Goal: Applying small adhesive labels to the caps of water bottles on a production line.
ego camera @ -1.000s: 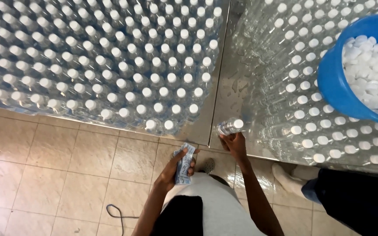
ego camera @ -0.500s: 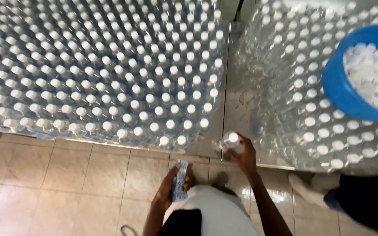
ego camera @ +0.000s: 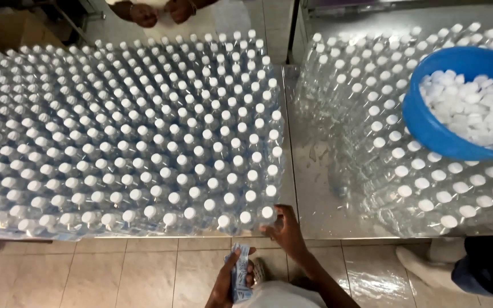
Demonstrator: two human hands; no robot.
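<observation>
Shiny metal tables (ego camera: pixel 309 188) stood side by side on a tan tile floor (ego camera: pixel 126 274), and both were packed with clear plastic bottles with white caps. On the left table the bottles (ego camera: pixel 126 137) stood upright in tight rows. The right hand (ego camera: pixel 283 228) reached to the near right corner of that big group, and its fingers were curled around the corner bottle (ego camera: pixel 266 214) there, touching it just under its cap. The left hand (ego camera: pixel 232 279) was lower, over the floor, and it was closed on a small stack of blue and white labels (ego camera: pixel 241 279). On the right table more capped bottles (ego camera: pixel 429 177) stood close together. A blue bowl (ego camera: pixel 429 122) full of loose white caps (ego camera: pixel 469 108) sat on top of them at the far right. Another person's two hands (ego camera: pixel 161 11) showed at the far edge of the left table. Someone's dark trouser leg and white shoe (ego camera: pixel 423 262) stood on the floor at the near right.
</observation>
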